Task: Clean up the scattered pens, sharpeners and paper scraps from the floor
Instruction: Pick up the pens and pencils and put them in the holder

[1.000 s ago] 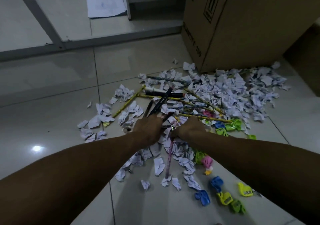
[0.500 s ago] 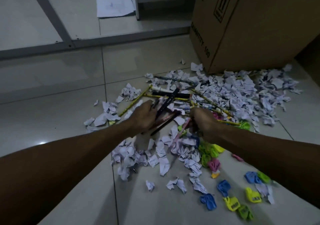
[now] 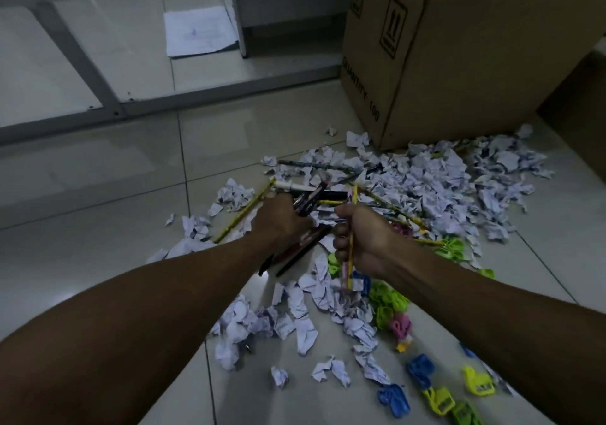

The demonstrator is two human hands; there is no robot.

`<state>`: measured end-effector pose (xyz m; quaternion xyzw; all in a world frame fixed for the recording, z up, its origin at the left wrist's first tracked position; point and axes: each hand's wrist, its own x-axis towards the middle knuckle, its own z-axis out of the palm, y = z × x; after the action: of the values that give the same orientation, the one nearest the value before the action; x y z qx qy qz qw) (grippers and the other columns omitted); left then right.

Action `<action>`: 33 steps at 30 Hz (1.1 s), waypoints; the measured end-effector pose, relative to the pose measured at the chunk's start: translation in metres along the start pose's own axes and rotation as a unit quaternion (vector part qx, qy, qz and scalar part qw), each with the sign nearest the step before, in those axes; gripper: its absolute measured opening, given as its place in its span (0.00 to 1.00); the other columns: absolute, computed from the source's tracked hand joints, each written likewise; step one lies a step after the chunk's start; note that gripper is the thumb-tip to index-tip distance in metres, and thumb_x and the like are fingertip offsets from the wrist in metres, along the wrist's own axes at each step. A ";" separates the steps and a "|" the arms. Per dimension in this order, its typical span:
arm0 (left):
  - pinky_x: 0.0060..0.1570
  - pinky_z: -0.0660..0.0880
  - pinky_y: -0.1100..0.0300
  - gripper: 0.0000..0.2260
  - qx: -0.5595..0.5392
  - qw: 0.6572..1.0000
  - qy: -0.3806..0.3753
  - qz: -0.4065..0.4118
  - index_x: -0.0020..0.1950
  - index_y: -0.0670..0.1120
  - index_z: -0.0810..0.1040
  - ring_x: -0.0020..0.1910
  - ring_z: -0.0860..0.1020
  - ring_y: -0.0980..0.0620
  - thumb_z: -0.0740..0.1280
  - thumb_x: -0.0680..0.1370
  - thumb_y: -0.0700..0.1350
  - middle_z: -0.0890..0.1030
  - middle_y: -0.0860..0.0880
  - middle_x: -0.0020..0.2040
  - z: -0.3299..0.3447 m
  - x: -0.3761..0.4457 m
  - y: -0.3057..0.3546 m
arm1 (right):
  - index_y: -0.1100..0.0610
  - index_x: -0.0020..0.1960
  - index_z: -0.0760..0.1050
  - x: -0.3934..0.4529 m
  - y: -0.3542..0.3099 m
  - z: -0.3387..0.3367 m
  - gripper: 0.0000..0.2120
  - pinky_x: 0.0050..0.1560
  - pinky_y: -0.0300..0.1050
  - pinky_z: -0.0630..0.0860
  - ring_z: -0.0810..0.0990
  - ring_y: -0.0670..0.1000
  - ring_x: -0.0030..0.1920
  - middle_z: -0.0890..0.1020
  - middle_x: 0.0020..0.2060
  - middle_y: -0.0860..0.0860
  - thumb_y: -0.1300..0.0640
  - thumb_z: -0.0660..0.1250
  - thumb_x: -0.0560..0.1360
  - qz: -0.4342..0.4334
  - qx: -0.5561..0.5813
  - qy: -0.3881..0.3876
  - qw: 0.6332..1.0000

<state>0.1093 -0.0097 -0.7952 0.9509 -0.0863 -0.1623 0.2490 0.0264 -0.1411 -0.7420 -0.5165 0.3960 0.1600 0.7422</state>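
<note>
Crumpled paper scraps [image 3: 436, 188] cover the tiled floor in front of me, mixed with loose yellow pencils [image 3: 244, 210] and dark pens. My left hand [image 3: 278, 221] grips a bundle of dark pens [image 3: 296, 249] that stick out both sides of the fist. My right hand [image 3: 362, 237] grips a yellow pencil [image 3: 351, 254] held nearly upright, just right of the left hand. Coloured sharpeners [image 3: 390, 306] in green, pink, blue and yellow lie to the lower right.
A large cardboard box [image 3: 459, 51] stands at the back right, touching the paper heap. A metal frame rail [image 3: 164, 106] crosses the floor at the back. A flat paper sheet [image 3: 200, 32] lies behind it. Bare tiles spread to the left.
Both hands have risen from the pile and moved slightly apart. The right hand now holds a yellow pencil upright; the left still holds its pens.
</note>
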 end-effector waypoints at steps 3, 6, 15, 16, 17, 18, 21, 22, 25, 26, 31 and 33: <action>0.32 0.70 0.58 0.15 0.036 0.999 -0.019 -0.007 0.44 0.45 0.74 0.40 0.78 0.43 0.70 0.71 0.56 0.78 0.44 0.41 0.008 0.005 -0.001 | 0.58 0.42 0.70 0.006 0.004 -0.001 0.07 0.28 0.43 0.55 0.56 0.48 0.22 0.60 0.23 0.49 0.61 0.60 0.79 0.007 -0.016 -0.001 1.000; 0.32 0.68 0.58 0.11 0.043 0.998 -0.047 -0.004 0.43 0.44 0.72 0.39 0.76 0.43 0.66 0.75 0.51 0.75 0.44 0.39 0.004 0.004 -0.003 | 0.61 0.48 0.71 0.005 0.007 -0.001 0.04 0.26 0.42 0.57 0.57 0.48 0.23 0.60 0.21 0.49 0.62 0.59 0.80 0.010 -0.021 -0.014 1.000; 0.20 0.60 0.68 0.05 -0.327 0.928 -0.159 -0.084 0.53 0.40 0.74 0.17 0.67 0.54 0.62 0.80 0.40 0.82 0.34 0.43 -0.046 -0.032 0.003 | 0.57 0.49 0.80 0.015 0.004 0.010 0.13 0.27 0.42 0.56 0.59 0.47 0.24 0.64 0.28 0.48 0.47 0.71 0.74 -0.029 0.037 -0.019 0.999; 0.20 0.60 0.68 0.06 -0.336 0.920 -0.182 -0.087 0.54 0.40 0.75 0.18 0.66 0.52 0.62 0.80 0.41 0.82 0.34 0.43 -0.050 -0.037 0.004 | 0.56 0.50 0.81 0.015 0.003 0.016 0.16 0.27 0.42 0.57 0.60 0.47 0.25 0.66 0.28 0.48 0.45 0.74 0.70 -0.036 0.047 -0.021 0.998; 0.22 0.59 0.67 0.07 -0.342 0.914 -0.202 -0.086 0.54 0.40 0.75 0.19 0.64 0.51 0.62 0.80 0.42 0.82 0.34 0.42 -0.052 -0.041 0.004 | 0.56 0.50 0.82 0.015 0.003 0.021 0.19 0.29 0.44 0.60 0.64 0.49 0.27 0.70 0.30 0.49 0.43 0.75 0.68 -0.041 0.053 -0.028 0.997; 0.22 0.59 0.66 0.07 -0.347 0.908 -0.218 -0.086 0.53 0.41 0.77 0.21 0.62 0.51 0.62 0.80 0.42 0.83 0.36 0.40 -0.053 -0.045 0.005 | 0.55 0.50 0.83 0.015 0.003 0.026 0.20 0.32 0.47 0.65 0.69 0.54 0.30 0.75 0.33 0.52 0.42 0.76 0.66 -0.044 0.060 -0.039 0.996; 0.23 0.58 0.66 0.08 -0.370 0.896 -0.226 -0.095 0.50 0.41 0.78 0.21 0.61 0.52 0.61 0.81 0.44 0.80 0.40 0.36 -0.058 -0.052 0.008 | 0.60 0.55 0.82 0.018 0.008 0.038 0.21 0.45 0.61 0.78 0.74 0.64 0.63 0.83 0.50 0.62 0.44 0.73 0.71 -0.049 0.077 -0.054 0.994; 0.24 0.56 0.66 0.09 -0.385 0.890 -0.226 -0.097 0.49 0.41 0.77 0.22 0.60 0.53 0.61 0.81 0.45 0.78 0.41 0.35 -0.060 -0.053 0.008 | 0.62 0.56 0.81 0.018 0.009 0.041 0.21 0.47 0.59 0.81 0.82 0.65 0.52 0.83 0.52 0.62 0.46 0.70 0.74 -0.046 0.095 -0.065 0.992; 0.25 0.53 0.64 0.10 -0.414 0.877 -0.221 -0.102 0.49 0.40 0.77 0.24 0.57 0.54 0.61 0.81 0.45 0.77 0.45 0.33 -0.068 -0.055 0.008 | 0.63 0.53 0.79 0.017 0.012 0.047 0.18 0.39 0.53 0.82 0.84 0.60 0.43 0.84 0.49 0.62 0.48 0.67 0.77 -0.038 0.158 -0.081 0.983; 0.24 0.54 0.65 0.11 -0.424 0.874 -0.212 -0.110 0.50 0.39 0.78 0.24 0.58 0.55 0.61 0.81 0.46 0.78 0.45 0.34 -0.071 -0.056 0.008 | 0.63 0.52 0.79 0.019 0.013 0.048 0.19 0.39 0.51 0.81 0.83 0.59 0.41 0.84 0.48 0.61 0.46 0.66 0.77 -0.037 0.157 -0.068 0.985; 0.24 0.61 0.62 0.06 -0.446 0.865 -0.180 -0.144 0.48 0.41 0.71 0.26 0.65 0.53 0.56 0.79 0.41 0.68 0.47 0.34 -0.075 -0.055 0.009 | 0.58 0.45 0.75 0.024 0.020 0.045 0.16 0.28 0.42 0.68 0.70 0.50 0.28 0.75 0.34 0.53 0.44 0.65 0.78 -0.073 0.082 -0.019 0.994; 0.24 0.66 0.61 0.06 -0.405 0.895 -0.152 -0.107 0.45 0.39 0.74 0.25 0.68 0.52 0.59 0.79 0.37 0.70 0.44 0.32 -0.074 -0.058 0.013 | 0.58 0.51 0.75 0.019 0.022 0.047 0.15 0.25 0.39 0.68 0.72 0.48 0.24 0.77 0.31 0.52 0.46 0.68 0.76 -0.078 0.098 -0.039 0.991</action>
<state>0.0805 0.0261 -0.7119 0.7350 0.0519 -0.3517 0.5773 0.0439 -0.0931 -0.7635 -0.4642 0.3387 0.0821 0.8143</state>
